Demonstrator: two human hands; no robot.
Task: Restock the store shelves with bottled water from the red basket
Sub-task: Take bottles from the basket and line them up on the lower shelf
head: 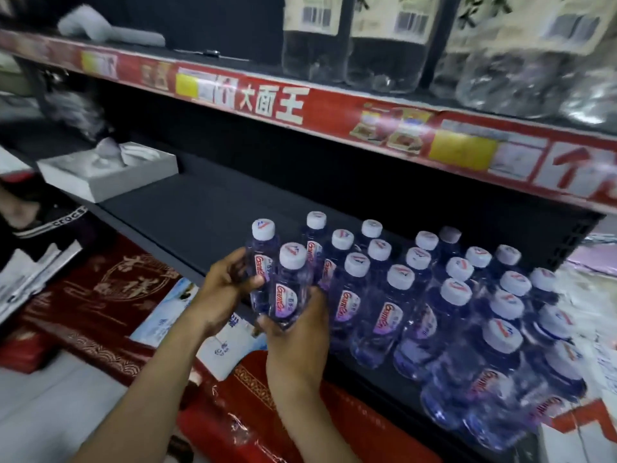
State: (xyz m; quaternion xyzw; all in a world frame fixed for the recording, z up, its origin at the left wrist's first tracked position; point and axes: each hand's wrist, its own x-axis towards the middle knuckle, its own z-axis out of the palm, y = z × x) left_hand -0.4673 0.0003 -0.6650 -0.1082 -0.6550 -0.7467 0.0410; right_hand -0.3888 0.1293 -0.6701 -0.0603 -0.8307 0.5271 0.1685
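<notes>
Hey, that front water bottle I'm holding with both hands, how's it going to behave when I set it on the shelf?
The front bottle looks full and sealed under its white cap, so probably heavy for its size. It is tall and narrow, so a nudge may tip it into the shelved bottles. The clear, thin-looking plastic may flex and slip a little under the right hand.

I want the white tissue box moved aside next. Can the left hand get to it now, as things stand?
Probably not at once. The left hand is closed around a clear plastic water bottle with a white cap. The black shelf towards the white tissue box looks free.
</notes>
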